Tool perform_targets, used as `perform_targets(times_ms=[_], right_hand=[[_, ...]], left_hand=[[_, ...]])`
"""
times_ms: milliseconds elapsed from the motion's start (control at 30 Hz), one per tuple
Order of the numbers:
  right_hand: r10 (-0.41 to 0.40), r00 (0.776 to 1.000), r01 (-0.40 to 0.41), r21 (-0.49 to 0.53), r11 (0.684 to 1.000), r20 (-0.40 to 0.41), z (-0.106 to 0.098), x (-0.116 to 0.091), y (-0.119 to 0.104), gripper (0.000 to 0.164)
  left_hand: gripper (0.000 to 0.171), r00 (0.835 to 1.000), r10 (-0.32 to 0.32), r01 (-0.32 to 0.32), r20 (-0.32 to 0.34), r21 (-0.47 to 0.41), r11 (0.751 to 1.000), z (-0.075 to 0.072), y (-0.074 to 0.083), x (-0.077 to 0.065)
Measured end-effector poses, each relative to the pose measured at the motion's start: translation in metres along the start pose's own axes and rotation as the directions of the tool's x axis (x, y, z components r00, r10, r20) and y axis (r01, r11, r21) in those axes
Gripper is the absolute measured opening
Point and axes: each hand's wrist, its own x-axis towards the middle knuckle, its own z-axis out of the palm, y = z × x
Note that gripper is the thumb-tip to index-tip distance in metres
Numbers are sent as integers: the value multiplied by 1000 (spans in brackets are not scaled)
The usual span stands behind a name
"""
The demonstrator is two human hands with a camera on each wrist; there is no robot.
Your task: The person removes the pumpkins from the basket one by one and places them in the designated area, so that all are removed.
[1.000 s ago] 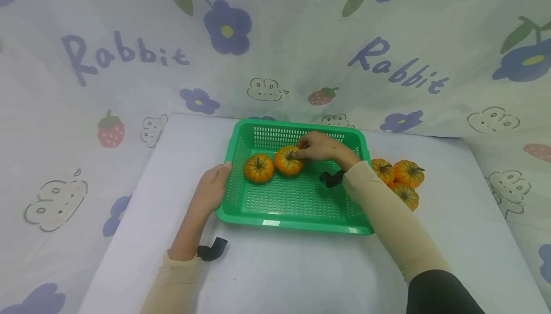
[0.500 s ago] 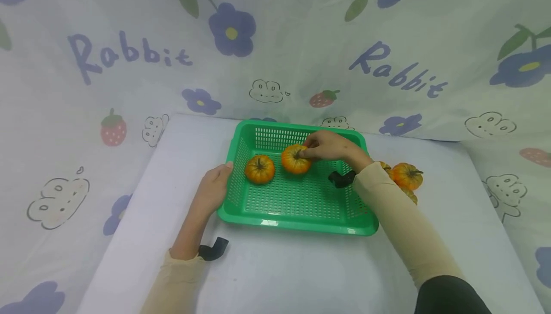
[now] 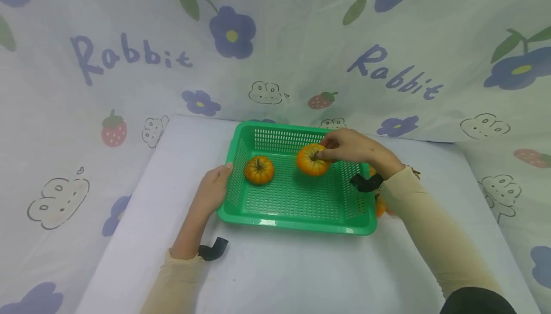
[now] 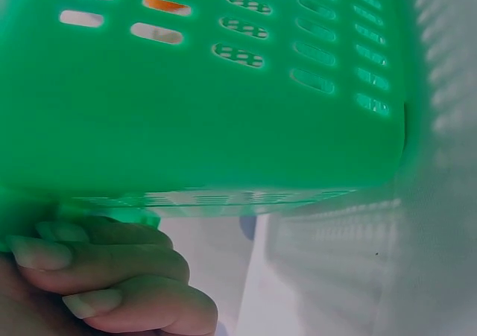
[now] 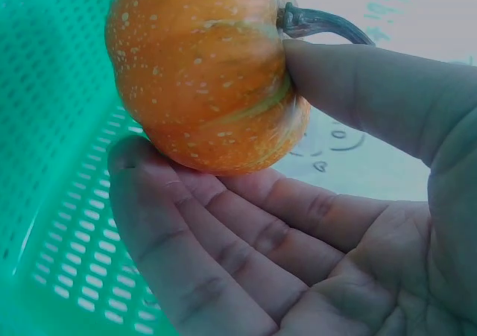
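Observation:
Over the green plastic basket [image 3: 297, 228], my right hand [image 3: 355, 147] holds a small orange pumpkin [image 3: 311, 163]. The right wrist view shows the thumb pressed beside the dark curved stem [image 5: 324, 24] and the fingers under the pumpkin's speckled side. A second pumpkin [image 3: 259, 170] sits on the basket floor toward the left. My left hand [image 3: 213, 187] grips the basket's left rim, thumb on top. Up close in the left wrist view, its curled fingers [image 4: 141, 258] lie at the rim beside the slotted wall [image 4: 164, 112].
More pumpkins [image 3: 380, 207] lie on the white table [image 3: 275, 271] just right of the basket, mostly hidden behind my right forearm. A printed cloth [image 3: 275, 32] with flowers and rabbits hangs behind and at the sides. Black curved pieces [image 3: 214, 249] are worn on both wrists.
My right hand has moved rightward with the pumpkin, which now looks larger and raised off the basket floor. The right forearm covers more of the outside pumpkins. My left hand stays on the rim.

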Motion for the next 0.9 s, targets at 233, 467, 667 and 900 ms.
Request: perform_targets(times_ms=[233, 467, 667, 900], right_hand=[[56, 998, -56, 15, 998, -42, -5, -39, 7, 49], [100, 989, -99, 18, 995, -109, -11, -80, 22, 49], [148, 972, -142, 46, 989, -183, -15, -118, 45, 46], [216, 952, -201, 90, 976, -215, -10, -155, 78, 47]], left_hand=[[68, 1000, 1, -1, 1, 10, 1000, 0, 0, 0], [68, 1000, -4, 3, 8, 19, 1000, 0, 1, 1], [68, 1000, -6, 6, 17, 4, 1000, 0, 1, 2], [67, 1000, -8, 8, 12, 8, 1000, 0, 0, 3]])
